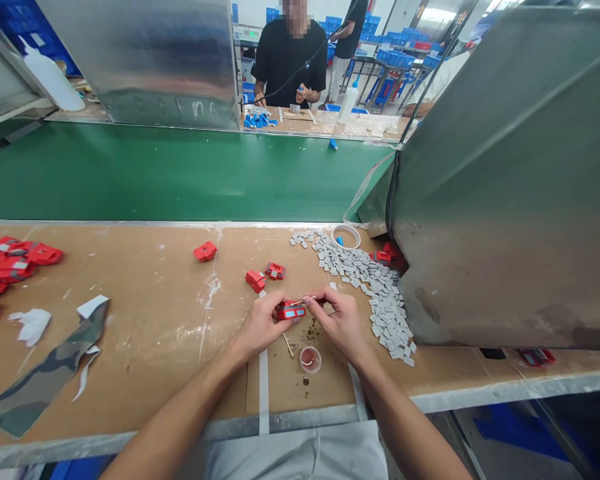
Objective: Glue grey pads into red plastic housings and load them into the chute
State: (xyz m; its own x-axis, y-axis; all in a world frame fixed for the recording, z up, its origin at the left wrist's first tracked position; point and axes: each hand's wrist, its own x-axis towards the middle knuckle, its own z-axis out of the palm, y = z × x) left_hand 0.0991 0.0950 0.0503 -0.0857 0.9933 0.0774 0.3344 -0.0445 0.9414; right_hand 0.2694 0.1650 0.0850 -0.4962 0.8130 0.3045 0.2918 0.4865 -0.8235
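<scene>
above the bench (150, 287), red piece (291, 312) clasped in left hand (261, 321)
right hand (341, 323) pinches a thin stick (298, 303) over it; cup (310, 361) at its five o'clock, grey tiles (387, 313) at two, metal panel (505, 200) blocking beyond

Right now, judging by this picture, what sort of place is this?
Probably a factory assembly line: what looks like a green conveyor belt lies beyond the worktable, gray pieces lie heaped by the right hand, and a person in black is at a facing bench.

Red piece (292, 312) in left fingers (280, 326)
</scene>
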